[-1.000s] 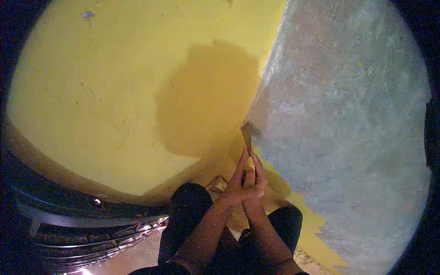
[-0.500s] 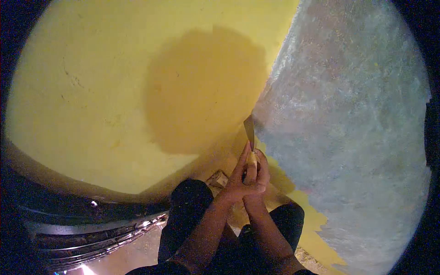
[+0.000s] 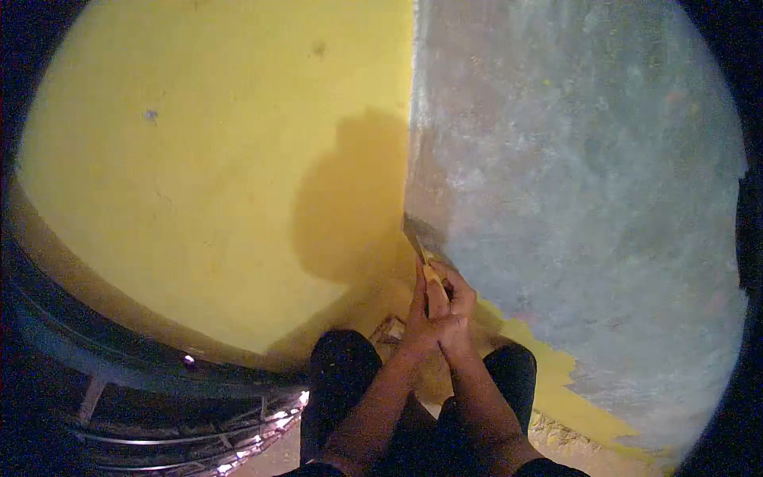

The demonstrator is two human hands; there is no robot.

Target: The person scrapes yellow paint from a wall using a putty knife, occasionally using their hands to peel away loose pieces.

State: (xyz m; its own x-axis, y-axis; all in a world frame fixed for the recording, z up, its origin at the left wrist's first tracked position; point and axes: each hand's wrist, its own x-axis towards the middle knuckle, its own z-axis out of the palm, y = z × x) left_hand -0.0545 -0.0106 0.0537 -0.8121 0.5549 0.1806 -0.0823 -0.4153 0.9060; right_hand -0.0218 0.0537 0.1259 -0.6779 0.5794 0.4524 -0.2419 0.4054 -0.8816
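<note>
Fingers (image 3: 419,278) of both hands are closed together around the handle of a putty knife (image 3: 413,237): the left hand (image 3: 421,316) from one side, the right hand (image 3: 462,306) from the other, wrists drawn so near that they seem to overlap. Such a doubled grip probably steadies the handle and lets both arms share the push. Dim light blurs the knuckles, so I can't tell exactly which finger bears on what, but none looks spread.

Beyond the fingertips the flared blade points up and slightly left, its end at the seam (image 3: 409,127) where the yellow wall (image 3: 214,143) meets the patchy grey-blue wall (image 3: 588,175) — a corner, I think, though the wide lens bends it. Tilted like this, the blade can reach that narrow line with its end while the hands sit lower, out of its way. Whether the edge actually presses on the surface is hard to judge.

Both arms run forward between the left knee (image 3: 346,362) and the right knee (image 3: 510,378), which are bent and parted, presumably to give the elbows room at this low height. A rounded shadow (image 3: 350,207) lies on the yellow side, beside the blade — likely the wearer's head, with the light coming from behind.
</note>
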